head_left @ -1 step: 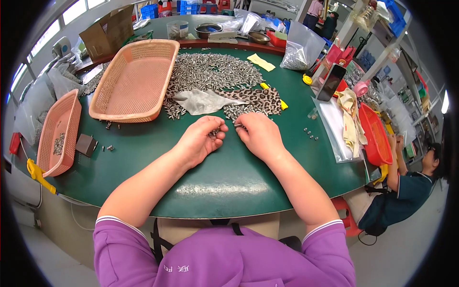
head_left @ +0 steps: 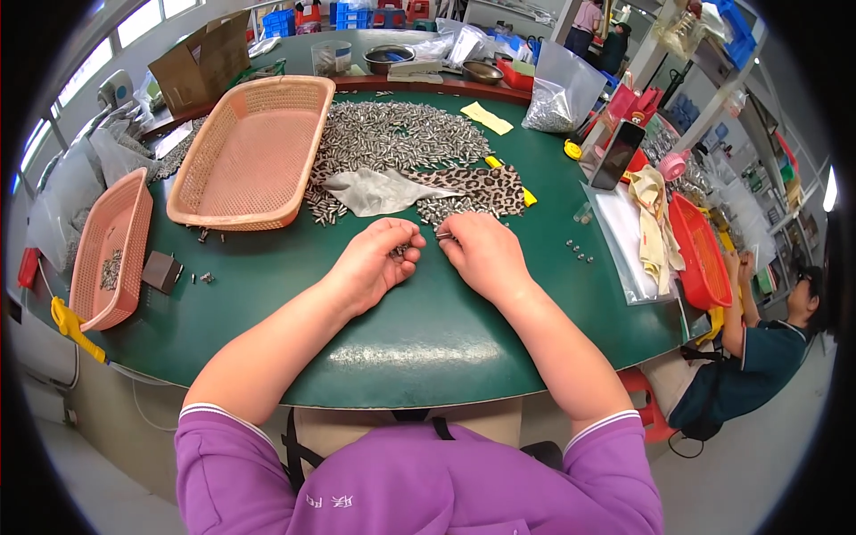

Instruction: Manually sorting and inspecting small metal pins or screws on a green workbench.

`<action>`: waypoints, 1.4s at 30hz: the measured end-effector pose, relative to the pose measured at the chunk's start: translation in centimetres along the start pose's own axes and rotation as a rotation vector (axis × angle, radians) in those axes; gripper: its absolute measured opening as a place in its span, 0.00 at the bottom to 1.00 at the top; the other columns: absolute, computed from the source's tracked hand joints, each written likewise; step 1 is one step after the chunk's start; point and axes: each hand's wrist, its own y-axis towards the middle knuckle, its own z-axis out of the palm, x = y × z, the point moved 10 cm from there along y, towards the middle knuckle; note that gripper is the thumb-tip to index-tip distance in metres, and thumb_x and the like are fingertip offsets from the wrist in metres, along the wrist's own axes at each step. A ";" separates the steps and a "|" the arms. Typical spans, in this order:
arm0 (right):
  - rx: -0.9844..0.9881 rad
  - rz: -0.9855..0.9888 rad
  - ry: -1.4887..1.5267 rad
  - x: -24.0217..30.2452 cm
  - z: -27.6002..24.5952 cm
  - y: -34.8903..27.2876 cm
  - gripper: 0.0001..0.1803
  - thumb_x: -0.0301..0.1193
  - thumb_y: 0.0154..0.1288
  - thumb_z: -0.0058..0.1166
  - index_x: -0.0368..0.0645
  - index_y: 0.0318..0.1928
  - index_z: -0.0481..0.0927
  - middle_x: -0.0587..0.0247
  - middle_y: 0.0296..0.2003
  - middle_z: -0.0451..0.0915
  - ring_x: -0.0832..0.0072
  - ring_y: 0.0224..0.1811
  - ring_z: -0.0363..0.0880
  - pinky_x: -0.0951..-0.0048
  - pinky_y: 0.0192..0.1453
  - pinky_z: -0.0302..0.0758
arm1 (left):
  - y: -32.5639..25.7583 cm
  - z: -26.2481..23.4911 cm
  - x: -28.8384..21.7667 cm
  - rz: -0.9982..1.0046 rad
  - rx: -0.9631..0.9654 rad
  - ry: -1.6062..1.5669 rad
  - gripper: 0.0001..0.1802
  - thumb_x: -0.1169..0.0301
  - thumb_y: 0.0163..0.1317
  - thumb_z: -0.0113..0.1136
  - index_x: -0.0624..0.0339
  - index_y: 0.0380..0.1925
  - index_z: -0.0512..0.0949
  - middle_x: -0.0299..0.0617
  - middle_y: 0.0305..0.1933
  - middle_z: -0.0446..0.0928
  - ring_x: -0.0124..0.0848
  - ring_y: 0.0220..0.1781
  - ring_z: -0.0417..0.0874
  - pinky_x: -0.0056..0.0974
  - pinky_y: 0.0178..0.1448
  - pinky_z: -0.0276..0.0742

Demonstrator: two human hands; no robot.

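Several small metal pin-like parts [head_left: 399, 251] lie in the curled fingers of my left hand [head_left: 370, 263]. Close beside it, my right hand [head_left: 486, 257] pinches one small metal piece [head_left: 443, 235] at its fingertips, with the back of the hand hiding most of the grip. Just beyond both hands spreads a large pile of the same silvery parts [head_left: 401, 129]. A grey cloth [head_left: 379, 191] and a leopard-print cloth [head_left: 489, 186] lie against the near side of the pile.
On the green table [head_left: 410, 312], a large pink basket [head_left: 245, 214] stands left of the pile. A smaller pink basket [head_left: 111, 254] with some parts sits farther left, near a dark block [head_left: 160, 271]. To the right are a phone [head_left: 617, 153], a red tray [head_left: 698, 250] and a seated person [head_left: 749, 357].
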 end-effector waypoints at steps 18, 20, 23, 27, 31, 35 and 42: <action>0.055 0.045 0.613 1.3 -1.3 -0.5 0.10 0.27 0.60 0.51 0.42 0.42 0.73 0.69 0.29 0.72 0.83 0.27 0.68 0.80 0.32 0.67 | -0.9 1.9 0.5 -0.063 0.156 0.153 0.10 0.69 0.62 0.54 0.58 0.42 0.68 0.32 0.32 0.72 0.18 0.30 0.72 0.22 0.35 0.72; -0.029 0.099 0.659 0.1 -1.5 -0.5 0.13 0.27 0.62 0.47 0.40 0.47 0.69 0.67 0.27 0.70 0.81 0.26 0.66 0.78 0.33 0.67 | -0.8 2.0 0.2 -0.044 0.150 0.126 0.09 0.70 0.62 0.53 0.58 0.41 0.69 0.33 0.33 0.73 0.19 0.30 0.72 0.23 0.34 0.72; -0.139 0.102 0.554 -1.2 -2.1 -0.5 0.10 0.28 0.63 0.46 0.41 0.44 0.71 0.66 0.26 0.72 0.79 0.27 0.69 0.76 0.34 0.68 | -0.5 1.4 -0.3 0.004 0.108 0.097 0.08 0.70 0.62 0.53 0.58 0.40 0.70 0.34 0.34 0.73 0.19 0.30 0.72 0.24 0.34 0.72; -0.028 0.077 0.429 0.1 -1.9 -0.4 0.07 0.29 0.62 0.48 0.43 0.40 0.74 0.63 0.27 0.75 0.76 0.28 0.73 0.75 0.34 0.70 | -0.5 1.1 -0.9 0.040 0.079 0.084 0.08 0.70 0.62 0.53 0.58 0.40 0.70 0.35 0.34 0.73 0.19 0.30 0.72 0.24 0.34 0.72; -0.072 -0.036 0.336 1.4 -2.5 -0.5 0.06 0.29 0.59 0.51 0.44 0.36 0.77 0.62 0.29 0.78 0.70 0.30 0.77 0.72 0.34 0.73 | -0.5 1.4 -0.8 0.041 0.112 0.087 0.09 0.70 0.62 0.54 0.58 0.40 0.70 0.35 0.34 0.73 0.19 0.30 0.72 0.24 0.34 0.72; -0.051 -0.042 0.310 1.2 -2.2 -0.4 0.06 0.33 0.59 0.50 0.48 0.36 0.77 0.61 0.28 0.78 0.63 0.32 0.77 0.65 0.35 0.73 | -0.5 1.4 -0.8 0.043 0.112 0.125 0.08 0.70 0.62 0.54 0.57 0.39 0.69 0.35 0.33 0.73 0.19 0.29 0.72 0.24 0.33 0.71; -0.055 -0.076 0.271 1.9 -2.4 -0.5 0.07 0.33 0.60 0.50 0.48 0.36 0.77 0.61 0.27 0.78 0.62 0.33 0.77 0.62 0.36 0.73 | -0.5 1.3 -0.8 0.053 0.089 0.168 0.08 0.70 0.62 0.54 0.58 0.39 0.69 0.35 0.32 0.73 0.19 0.27 0.71 0.24 0.32 0.71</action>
